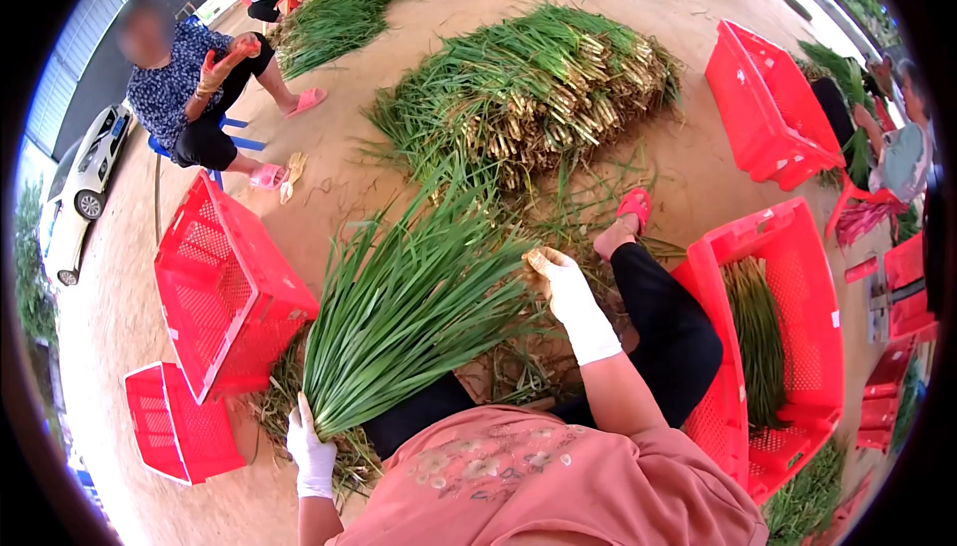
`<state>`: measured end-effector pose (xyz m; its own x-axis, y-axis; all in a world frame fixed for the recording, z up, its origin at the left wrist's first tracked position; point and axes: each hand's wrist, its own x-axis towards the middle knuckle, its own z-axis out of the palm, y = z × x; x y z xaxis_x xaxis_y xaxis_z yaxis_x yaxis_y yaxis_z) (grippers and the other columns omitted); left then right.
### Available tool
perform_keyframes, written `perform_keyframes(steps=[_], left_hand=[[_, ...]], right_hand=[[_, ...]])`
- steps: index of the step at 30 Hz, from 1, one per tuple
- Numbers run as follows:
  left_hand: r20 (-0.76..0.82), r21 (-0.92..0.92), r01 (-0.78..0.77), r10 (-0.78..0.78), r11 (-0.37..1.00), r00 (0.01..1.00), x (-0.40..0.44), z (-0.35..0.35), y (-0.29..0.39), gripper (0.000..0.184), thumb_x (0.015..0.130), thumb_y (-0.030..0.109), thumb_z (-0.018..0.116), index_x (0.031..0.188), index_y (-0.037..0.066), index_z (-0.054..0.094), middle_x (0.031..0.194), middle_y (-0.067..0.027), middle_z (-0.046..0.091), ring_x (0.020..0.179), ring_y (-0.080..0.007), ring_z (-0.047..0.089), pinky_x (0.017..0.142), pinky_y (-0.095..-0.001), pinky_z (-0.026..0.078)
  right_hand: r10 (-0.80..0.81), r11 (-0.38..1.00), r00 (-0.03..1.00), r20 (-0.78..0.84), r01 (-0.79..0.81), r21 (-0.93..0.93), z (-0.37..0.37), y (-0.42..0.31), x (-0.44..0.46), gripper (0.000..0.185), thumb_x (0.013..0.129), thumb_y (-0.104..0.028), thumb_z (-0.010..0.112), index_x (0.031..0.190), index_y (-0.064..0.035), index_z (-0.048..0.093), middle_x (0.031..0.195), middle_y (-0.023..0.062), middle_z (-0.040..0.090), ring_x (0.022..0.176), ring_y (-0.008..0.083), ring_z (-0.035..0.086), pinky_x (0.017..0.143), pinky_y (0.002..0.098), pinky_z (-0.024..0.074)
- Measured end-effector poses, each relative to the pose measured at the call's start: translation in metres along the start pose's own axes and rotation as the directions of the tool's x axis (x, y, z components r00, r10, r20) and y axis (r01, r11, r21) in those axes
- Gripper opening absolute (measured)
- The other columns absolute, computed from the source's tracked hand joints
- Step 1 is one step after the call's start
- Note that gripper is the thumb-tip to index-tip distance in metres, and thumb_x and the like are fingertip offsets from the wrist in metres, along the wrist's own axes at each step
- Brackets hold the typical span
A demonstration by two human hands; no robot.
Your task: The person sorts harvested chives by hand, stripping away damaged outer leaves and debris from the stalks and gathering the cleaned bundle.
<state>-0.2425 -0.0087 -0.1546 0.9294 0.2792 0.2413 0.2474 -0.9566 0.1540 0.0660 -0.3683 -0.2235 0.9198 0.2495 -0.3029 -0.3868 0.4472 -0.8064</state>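
My left hand (311, 454), in a white glove, is closed around the narrow end of a bunch of long green chives (399, 317). The leaves fan out over my lap and point away from me. My right hand (553, 282), also gloved in white with soiled fingertips, is raised at the right side of the fan. Its fingers are curled together beside the leaf tips; whatever they hold is too small to make out. Loose leaves and trimmings (523, 371) lie on the ground between my legs.
A large heap of chives (538, 87) lies ahead. Red crates (234, 287) stand at my left; another crate (703, 426) at my right holds chives. A seated person (179, 87) with orange gloves is at the upper left. Other people sit farther off. A white car (85, 182) is parked at left.
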Motion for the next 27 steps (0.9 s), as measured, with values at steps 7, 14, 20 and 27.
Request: perform_keyframes(steps=[7,14,20,27], left_hand=[[-0.017,0.096,0.019,-0.017,0.995,1.000,0.005,-0.018,-0.003,0.079,0.057,-0.001,0.065,0.132,0.011,0.040,0.127,-0.0258,0.042,0.100,-0.0414,0.053,0.078,-0.0405,0.048],[0.002,0.077,0.054,-0.054,0.996,0.999,-0.003,-0.011,-0.004,0.086,0.053,-0.003,0.067,0.132,0.013,0.040,0.128,-0.0245,0.041,0.102,-0.0402,0.052,0.079,-0.0402,0.047],[0.009,0.068,0.050,-0.051,0.996,0.999,-0.002,-0.014,0.000,0.090,0.052,0.000,0.069,0.134,0.013,0.036,0.123,-0.0250,0.044,0.098,-0.0402,0.053,0.076,-0.0411,0.048],[0.000,0.062,0.068,-0.068,0.996,0.998,-0.005,-0.014,-0.002,0.086,0.055,-0.001,0.067,0.134,0.013,0.036,0.118,-0.0258,0.048,0.095,-0.0404,0.054,0.075,-0.0409,0.048]], right_hand=[[-0.691,0.356,0.722,-0.007,0.333,-0.873,-0.034,-0.011,0.017,0.014,0.079,-0.014,0.060,0.074,0.0000,0.060,0.072,0.0167,0.059,0.070,0.0331,0.057,0.067,0.0377,0.0450],[-0.584,0.146,0.678,0.446,0.629,-0.764,0.074,-0.064,-0.024,0.014,0.076,-0.018,0.065,0.080,-0.0054,0.067,0.083,0.0107,0.064,0.080,0.0278,0.059,0.074,0.0360,0.0457],[-0.292,0.367,0.815,0.501,0.579,-0.728,0.112,-0.027,-0.019,0.012,0.079,-0.011,0.060,0.088,-0.0039,0.065,0.086,0.0116,0.064,0.077,0.0272,0.061,0.069,0.0310,0.0489],[-0.405,0.208,0.763,0.504,0.613,-0.762,0.108,0.011,-0.007,0.015,0.080,-0.016,0.058,0.086,-0.0032,0.064,0.086,0.0131,0.063,0.079,0.0305,0.061,0.069,0.0338,0.0489]])
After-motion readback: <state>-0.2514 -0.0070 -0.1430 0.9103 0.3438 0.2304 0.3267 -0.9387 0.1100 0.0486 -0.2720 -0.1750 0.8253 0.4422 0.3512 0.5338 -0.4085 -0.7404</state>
